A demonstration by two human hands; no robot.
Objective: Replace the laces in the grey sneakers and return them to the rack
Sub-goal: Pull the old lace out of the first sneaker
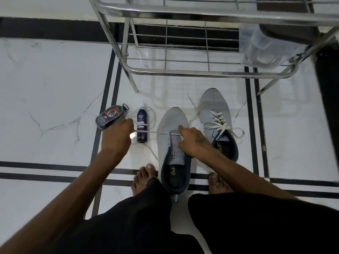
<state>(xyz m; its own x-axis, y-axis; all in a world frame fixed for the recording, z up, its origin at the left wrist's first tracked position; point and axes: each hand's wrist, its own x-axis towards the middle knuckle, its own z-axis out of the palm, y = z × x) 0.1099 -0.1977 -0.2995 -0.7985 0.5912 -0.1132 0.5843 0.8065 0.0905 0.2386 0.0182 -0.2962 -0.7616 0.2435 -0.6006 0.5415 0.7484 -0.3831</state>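
Two grey sneakers stand on the white floor in front of a steel rack (201, 73). The near sneaker (171, 125) sits between my bare feet, with a white lace (152, 132) threaded only through its lowest eyelets. My left hand (117, 133) grips one end of this lace and holds it taut out to the left. My right hand (192, 142) rests on the shoe's tongue and pinches the lace at the eyelets. The far sneaker (214, 105), to the right, is laced in white, its loose ends lying on the floor.
A dark spray can (142, 128) lies on the floor left of the near sneaker. Farther left is a shoe-polish sponge case (111, 116). A clear plastic bag (264, 46) sits on the rack's lower shelf at right. My bare feet (145, 177) flank the near sneaker's heel.
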